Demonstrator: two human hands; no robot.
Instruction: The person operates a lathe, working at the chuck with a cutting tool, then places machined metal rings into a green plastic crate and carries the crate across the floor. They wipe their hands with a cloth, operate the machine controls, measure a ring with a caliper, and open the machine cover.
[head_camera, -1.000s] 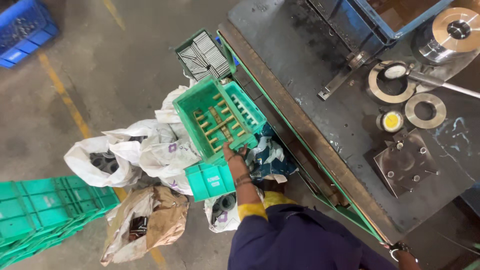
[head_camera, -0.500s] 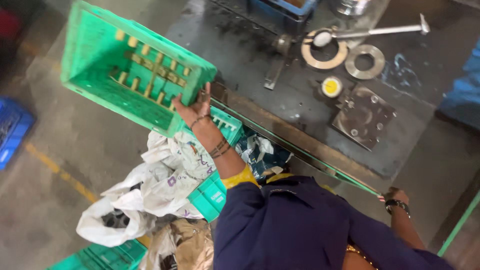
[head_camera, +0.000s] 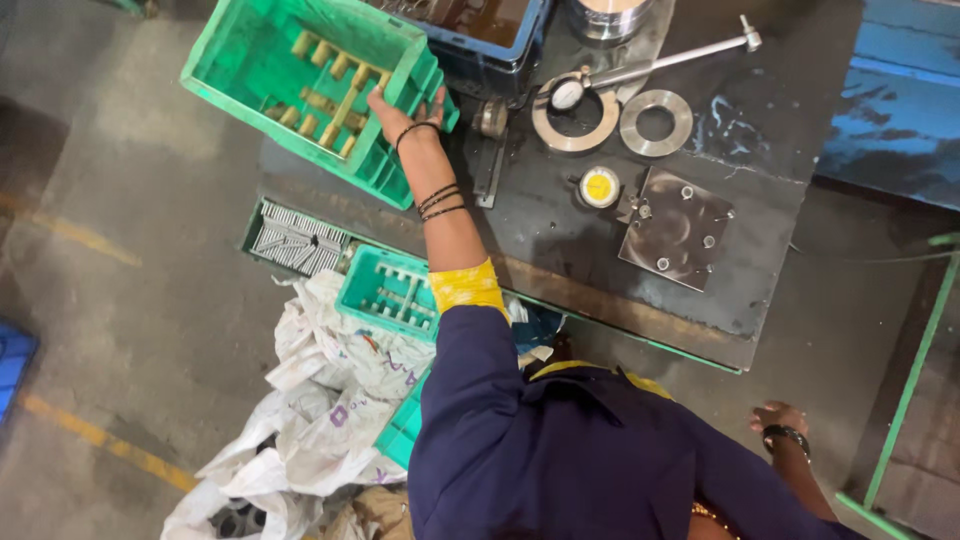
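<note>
A worker's left hand (head_camera: 405, 112) clamps the near rim of a green plastic crate (head_camera: 310, 85), fingers hooked over the edge, and holds it tilted at the far left corner of a dark steel workbench (head_camera: 560, 250). The crate sits partly over the bench edge and partly over the concrete floor (head_camera: 130, 300). Short brass-coloured rods (head_camera: 325, 90) lie loose along its bottom.

The risk lies in that one-handed hold: with the crate tilted and only partly supported, the rods could slide to the low side, shift the weight and drag the crate off the edge, spilling parts onto the floor. The crate's far corner is close to a blue bin (head_camera: 480, 30) and could knock it.

The right hand (head_camera: 775, 420) hangs low at the worker's side, near right, empty and loosely open.

Below the bench, a smaller green crate (head_camera: 390, 295) holds pale metal pins, and a dark tray (head_camera: 295, 238) to its left is packed with grey rods. White woven sacks (head_camera: 320, 400) lie crumpled beside them. On the bench lie two steel rings (head_camera: 655, 122), a yellow-faced dial gauge (head_camera: 599, 187) and a square steel plate (head_camera: 675, 228).
</note>
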